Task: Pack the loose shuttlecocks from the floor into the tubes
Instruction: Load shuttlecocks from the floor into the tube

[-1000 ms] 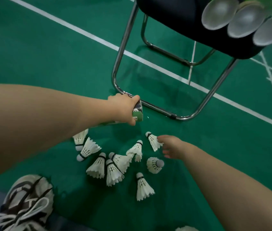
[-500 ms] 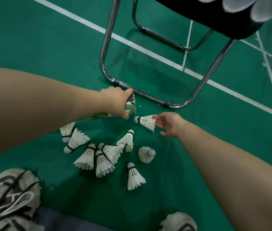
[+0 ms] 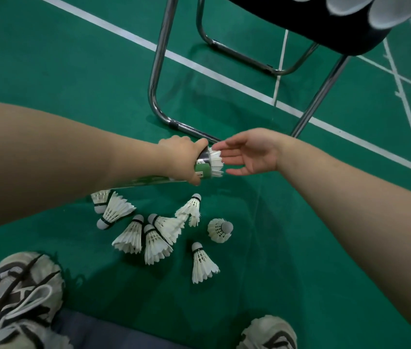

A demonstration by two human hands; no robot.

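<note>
Head view, feathered shuttlecock (image 3: 216,163), cylindrical green tube (image 3: 203,170)

A tube (image 3: 203,170) lies across mid-frame, mouth to the right, with a shuttlecock (image 3: 216,163) in that mouth. The left hand (image 3: 181,159) grips the tube just left of the mouth. The right hand (image 3: 252,153) is just right of the shuttlecock. Below them, loose shuttlecocks (image 3: 159,235) cluster on the floor (image 3: 275,260). A chair (image 3: 159,71) stands behind, at upper middle. Shoes sit at lower left (image 3: 20,298) and bottom right (image 3: 270,333).
</note>
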